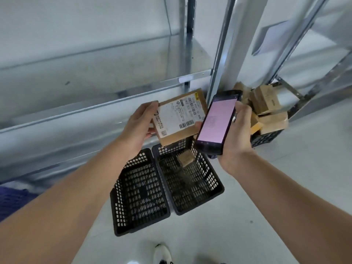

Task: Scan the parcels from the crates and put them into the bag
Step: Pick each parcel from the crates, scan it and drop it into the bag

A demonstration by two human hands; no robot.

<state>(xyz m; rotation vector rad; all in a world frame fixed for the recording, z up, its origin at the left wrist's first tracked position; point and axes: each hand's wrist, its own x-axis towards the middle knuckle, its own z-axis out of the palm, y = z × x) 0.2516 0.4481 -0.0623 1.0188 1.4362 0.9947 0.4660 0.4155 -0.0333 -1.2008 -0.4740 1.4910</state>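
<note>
My left hand [140, 123] grips a flat brown parcel [179, 116] with a white label and barcodes, held up facing me. My right hand [236, 134] holds a black handheld scanner [217, 123] with a pink lit screen, its top end beside the parcel's right edge. Below on the floor stand two black lattice crates: the left crate [139, 193] holds nothing that I can see, the right crate [190, 178] holds one small brown box [185, 159]. A third black crate [266, 138] at the right is piled with several brown parcels [266, 103]. No bag shows clearly.
Metal shelving uprights [219, 60] and rails rise behind the crates. Something dark blue [11, 199] lies at the left edge. A white shoe [162, 253] stands on the pale floor at the bottom.
</note>
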